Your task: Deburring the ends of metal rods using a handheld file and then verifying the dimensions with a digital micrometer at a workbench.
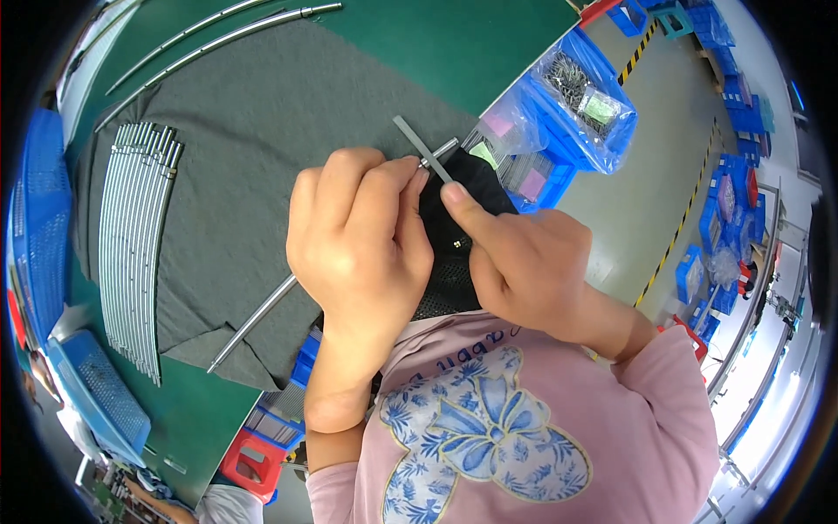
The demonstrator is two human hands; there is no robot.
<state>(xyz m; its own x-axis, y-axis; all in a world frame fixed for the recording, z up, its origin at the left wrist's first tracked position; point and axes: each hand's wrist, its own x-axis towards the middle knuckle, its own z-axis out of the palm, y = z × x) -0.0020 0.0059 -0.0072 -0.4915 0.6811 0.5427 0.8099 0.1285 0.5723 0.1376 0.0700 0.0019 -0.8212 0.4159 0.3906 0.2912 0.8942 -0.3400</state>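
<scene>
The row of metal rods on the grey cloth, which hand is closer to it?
Left. The left hand is beside the row of metal rods, apart from it; the right hand lies beyond it, farther right.

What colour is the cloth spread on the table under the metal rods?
Dark grey cloth, lying on a green table; the head view shows it.

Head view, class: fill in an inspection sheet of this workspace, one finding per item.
Surface: green table with a grey cloth spread over it.
Job's things: long metal rod in the left hand; flat grey strip pressed at the rod's end by the right hand.
Clutter: row of metal rods on the cloth; two curved-looking rods at the far edge; blue bins with bagged small metal parts.
Grips: both hands closed on the work.
Cables: nothing seen.
Surroundings: grey floor with yellow-black striped lines; blue crates; red stool.
</scene>
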